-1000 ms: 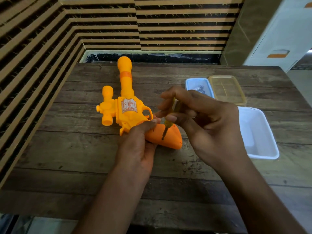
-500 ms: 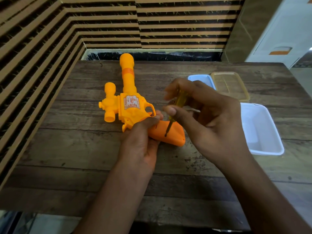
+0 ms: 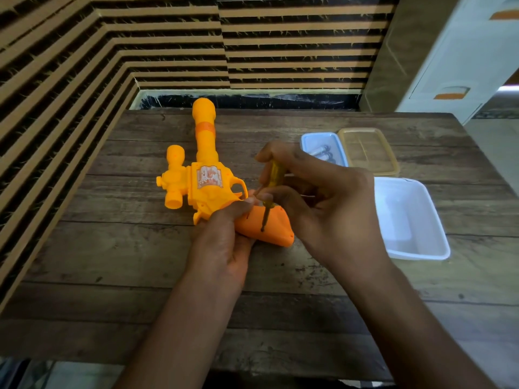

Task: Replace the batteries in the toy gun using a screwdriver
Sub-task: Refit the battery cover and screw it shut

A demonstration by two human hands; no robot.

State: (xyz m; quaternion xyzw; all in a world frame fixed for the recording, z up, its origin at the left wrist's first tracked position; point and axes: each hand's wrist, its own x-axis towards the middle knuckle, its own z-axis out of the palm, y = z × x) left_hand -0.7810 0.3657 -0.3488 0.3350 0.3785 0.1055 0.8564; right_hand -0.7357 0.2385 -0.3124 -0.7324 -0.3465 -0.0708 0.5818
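I have the toy gun [image 3: 207, 189] lying on its side on the wooden table [image 3: 112, 276], barrel pointing away from me and the orange grip [image 3: 276, 228] nearest. My left hand [image 3: 222, 242] clamps the gun where that grip meets the yellow body, thumb curled over the top. The fingertips of my right hand [image 3: 323, 203] are pinched together round the yellow handle of the screwdriver [image 3: 273, 176]. Its shaft slants down onto the face of the grip, and I cannot tell whether the tip sits in a screw head.

That slant worries me most. If I push while the shaft is tilted, I judge the tip could ride out and chew the small screw or score the plastic. It would skid towards my left thumb, which lies just beside it. The gun is pinned at one spot only, so heavy pressure on the grip end might swing the barrel.

A freed screw could roll off the boards, so the white tub [image 3: 407, 220] to the right of the gun looks like the place for it. The batteries [image 3: 323, 153] wait in the blue tray [image 3: 309, 137] — beyond the gun's grip, to the right.
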